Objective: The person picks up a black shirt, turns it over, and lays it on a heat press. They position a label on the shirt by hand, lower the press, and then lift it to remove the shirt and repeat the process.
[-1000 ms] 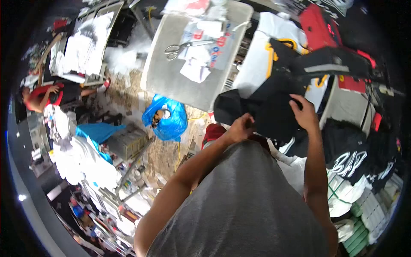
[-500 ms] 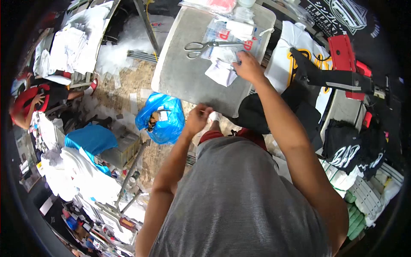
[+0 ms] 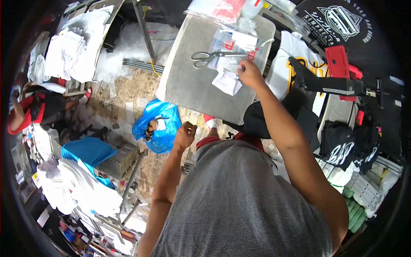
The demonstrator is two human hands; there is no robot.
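Light: bright and even, strongest on the grey table [image 3: 188, 85].
Edges: fisheye bending, black vignette far from the table.
Focus: sharp around the table.

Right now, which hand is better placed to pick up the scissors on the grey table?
Right. The right hand touches the white scraps beside the scissors; the left hand hangs fisted off the table.

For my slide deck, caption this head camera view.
Right hand on white papers beside scissors on a grey table; left hand fisted below.

Scissors [image 3: 209, 55]: on the table [image 3: 188, 85], upper centre of the frame, just left of your right hand [image 3: 250, 73].
Plastic bag [image 3: 156, 124]: on the floor [image 3: 128, 92] below the table, left of your left hand [image 3: 185, 135].
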